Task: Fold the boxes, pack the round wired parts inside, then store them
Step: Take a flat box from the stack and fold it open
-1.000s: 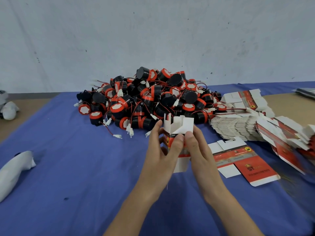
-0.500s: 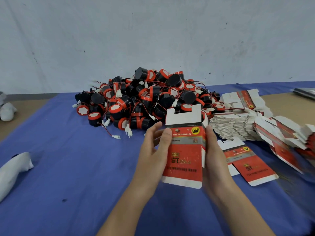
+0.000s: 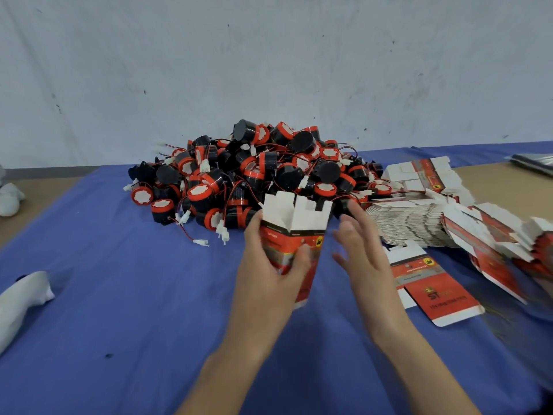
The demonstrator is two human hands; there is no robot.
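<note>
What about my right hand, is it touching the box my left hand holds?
Apart. The head view shows a strip of blue cloth between the box and the open right hand; only the left hand grips the box.

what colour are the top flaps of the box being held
White flaps over a red printed box body; head view shows it best.

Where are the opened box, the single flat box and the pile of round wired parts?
opened box point(image 3: 308, 218): head view, white upper flap.
single flat box point(image 3: 434, 292): head view, red printed panel.
pile of round wired parts point(image 3: 254, 175): head view, middle of heap.
</note>
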